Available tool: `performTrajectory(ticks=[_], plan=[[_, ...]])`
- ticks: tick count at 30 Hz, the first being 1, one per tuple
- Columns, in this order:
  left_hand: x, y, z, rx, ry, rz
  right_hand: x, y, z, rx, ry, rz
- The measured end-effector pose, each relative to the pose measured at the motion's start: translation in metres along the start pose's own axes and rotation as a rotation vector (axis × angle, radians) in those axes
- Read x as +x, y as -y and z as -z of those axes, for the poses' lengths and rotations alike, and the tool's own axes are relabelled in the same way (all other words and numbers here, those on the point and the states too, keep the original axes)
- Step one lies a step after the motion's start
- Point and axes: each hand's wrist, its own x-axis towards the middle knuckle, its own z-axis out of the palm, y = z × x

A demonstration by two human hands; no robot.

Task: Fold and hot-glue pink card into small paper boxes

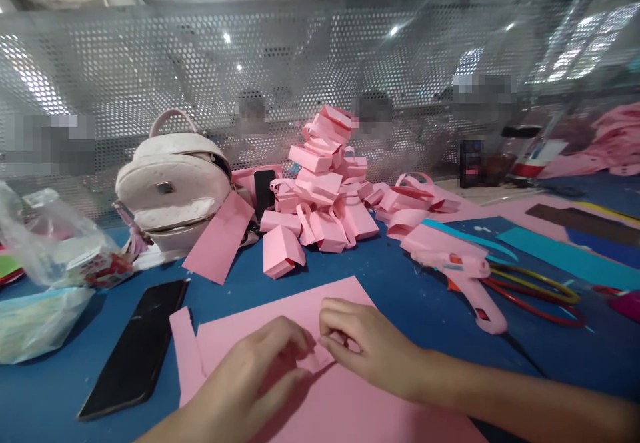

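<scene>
My left hand [257,369] has its fingers curled over a small folded pink paper piece [316,361], thumb along the near side. Fingertips of my right hand [363,343] are pinched at that piece's right end; part of it is hidden by the fingers. Beneath both hands lies a large pink paper sheet [395,416]. A narrow pink paper strip [184,343] rests at its left edge. Farther back, small pink paper bags [320,186] with handles are heaped, and one pink paper box [281,253] sits at the heap's near side.
A black phone [135,349] lies left of the sheet, near plastic bags [45,319]. Behind it stands a white backpack [175,183]. To the right are a pink glue gun [465,276] with its cord, and coloured paper strips [570,256]. A perforated metal panel [300,49] closes the back.
</scene>
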Motion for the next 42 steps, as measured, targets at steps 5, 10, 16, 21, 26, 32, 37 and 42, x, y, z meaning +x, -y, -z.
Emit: performTrajectory(ticks=[5, 10, 16, 21, 26, 32, 37, 42], plan=[[-0.004, 0.008, -0.004, 0.533, -0.065, -0.487, -0.002, 0.000, 0.001, -0.146, 0.027, 0.041], [-0.004, 0.019, -0.009, 0.828, -0.024, -0.747, -0.001, -0.002, 0.002, -0.206, 0.056, 0.014], [-0.006, 0.028, -0.004, 0.955, 0.006, -0.805, 0.003, -0.010, 0.002, -0.172, 0.042, 0.042], [-0.009, 0.035, -0.003, 0.949, -0.025, -0.763, 0.008, -0.010, 0.006, -0.045, 0.011, -0.086], [-0.014, 0.055, -0.017, 0.826, -0.184, -0.734, 0.009, -0.010, 0.009, 0.063, -0.015, -0.154], [-0.019, 0.072, -0.032, 0.829, -0.292, -0.731, 0.009, -0.010, 0.011, 0.125, -0.047, -0.191], [-0.012, 0.051, -0.016, 0.913, -0.336, -0.762, 0.009, -0.011, 0.012, 0.161, -0.018, -0.218], [-0.009, 0.035, 0.003, 1.073, -0.092, -0.753, 0.009, -0.014, 0.010, 0.210, 0.013, -0.186]])
